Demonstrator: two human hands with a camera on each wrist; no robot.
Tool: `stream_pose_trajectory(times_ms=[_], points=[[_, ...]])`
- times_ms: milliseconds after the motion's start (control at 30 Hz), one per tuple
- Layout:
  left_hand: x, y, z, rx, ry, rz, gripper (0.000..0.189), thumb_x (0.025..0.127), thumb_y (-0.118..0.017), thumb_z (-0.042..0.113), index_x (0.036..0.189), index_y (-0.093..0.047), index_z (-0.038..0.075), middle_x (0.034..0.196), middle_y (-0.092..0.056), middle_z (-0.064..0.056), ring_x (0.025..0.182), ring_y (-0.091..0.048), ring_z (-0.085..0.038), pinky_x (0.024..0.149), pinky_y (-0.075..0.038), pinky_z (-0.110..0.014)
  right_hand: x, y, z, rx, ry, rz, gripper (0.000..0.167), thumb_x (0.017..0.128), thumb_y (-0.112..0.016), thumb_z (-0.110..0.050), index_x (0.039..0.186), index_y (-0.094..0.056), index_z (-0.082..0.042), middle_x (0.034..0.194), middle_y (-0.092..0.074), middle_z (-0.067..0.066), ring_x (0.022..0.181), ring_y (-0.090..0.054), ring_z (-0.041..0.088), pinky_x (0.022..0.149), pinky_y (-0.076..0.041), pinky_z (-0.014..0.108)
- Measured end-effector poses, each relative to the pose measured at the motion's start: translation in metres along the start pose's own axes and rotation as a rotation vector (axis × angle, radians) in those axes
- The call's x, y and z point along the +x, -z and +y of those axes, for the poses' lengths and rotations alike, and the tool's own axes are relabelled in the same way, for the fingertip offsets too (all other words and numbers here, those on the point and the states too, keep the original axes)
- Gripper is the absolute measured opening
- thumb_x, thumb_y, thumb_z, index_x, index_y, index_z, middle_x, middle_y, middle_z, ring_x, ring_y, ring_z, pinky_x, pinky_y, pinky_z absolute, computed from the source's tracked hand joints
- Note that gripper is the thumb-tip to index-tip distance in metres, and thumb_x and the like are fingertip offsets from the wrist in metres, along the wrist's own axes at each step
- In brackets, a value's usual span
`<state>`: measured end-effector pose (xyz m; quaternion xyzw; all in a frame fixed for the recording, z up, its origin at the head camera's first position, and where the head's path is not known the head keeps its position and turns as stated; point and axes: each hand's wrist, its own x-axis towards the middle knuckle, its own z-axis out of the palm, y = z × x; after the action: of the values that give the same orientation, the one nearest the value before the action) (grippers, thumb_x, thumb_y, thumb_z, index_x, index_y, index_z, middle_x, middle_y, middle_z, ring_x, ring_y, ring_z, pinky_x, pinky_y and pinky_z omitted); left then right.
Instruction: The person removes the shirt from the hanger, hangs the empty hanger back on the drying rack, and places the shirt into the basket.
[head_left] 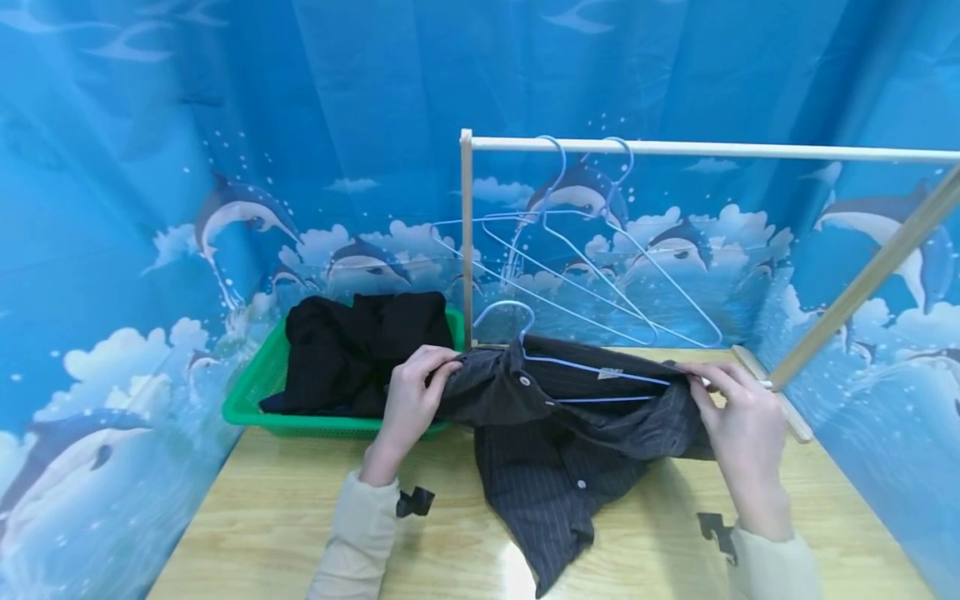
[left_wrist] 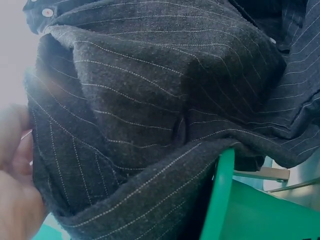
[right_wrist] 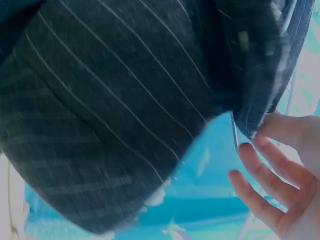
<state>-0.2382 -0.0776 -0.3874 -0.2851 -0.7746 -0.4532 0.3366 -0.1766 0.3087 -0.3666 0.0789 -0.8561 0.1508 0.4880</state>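
A dark pinstriped button shirt (head_left: 540,467) hangs on a pale blue wire hanger (head_left: 504,305), held up between both hands over the table. My left hand (head_left: 416,387) pinches the shirt at its left shoulder. At the other shoulder my right hand (head_left: 738,417) pinches the cloth close to the hanger's end. The hanger's hook stands up out of the collar, and its bars show inside the open neck. In the left wrist view, striped cloth (left_wrist: 130,90) fills most of the picture beside the fingers. The right wrist view has the fingertips (right_wrist: 245,150) at the cloth's edge.
Behind the shirt stands a wooden rack with a white rail (head_left: 712,150), where pale blue wire hangers (head_left: 592,275) hang. A green basket (head_left: 243,392) holding black clothes (head_left: 360,350) sits at the left on the wooden table (head_left: 247,517). A dolphin-print curtain (head_left: 375,100) surrounds it.
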Motion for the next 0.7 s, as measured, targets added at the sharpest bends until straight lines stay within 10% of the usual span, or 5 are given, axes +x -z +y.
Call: stream_pose_trajectory(times_ms=[233,700], points=[[0.003,0.000,0.006,0.022,-0.044,0.012,0.008,0.093,-0.070,0.002,0.097,-0.077,0.004,0.095,-0.073,-0.009,0.092,-0.069,-0.022,0.081,-0.059,-0.038,0.004,0.010,-0.002,-0.045,-0.095,0.264,0.017,0.092,-0.070,-0.001,0.102,-0.082,-0.010,0.080,-0.065,0.018,0.069,-0.057,0.039,0.058,-0.029,0.032],[0.000,-0.001,0.007,-0.045,-0.041,0.083,0.008,0.093,-0.070,-0.001,0.095,-0.077,0.001,0.096,-0.073,-0.010,0.093,-0.071,-0.023,0.089,-0.055,-0.026,0.000,0.000,-0.002,0.005,-0.089,0.094,0.022,0.081,-0.076,0.006,0.094,-0.082,-0.010,0.080,-0.067,0.012,0.063,-0.057,0.030,0.056,-0.031,0.025]])
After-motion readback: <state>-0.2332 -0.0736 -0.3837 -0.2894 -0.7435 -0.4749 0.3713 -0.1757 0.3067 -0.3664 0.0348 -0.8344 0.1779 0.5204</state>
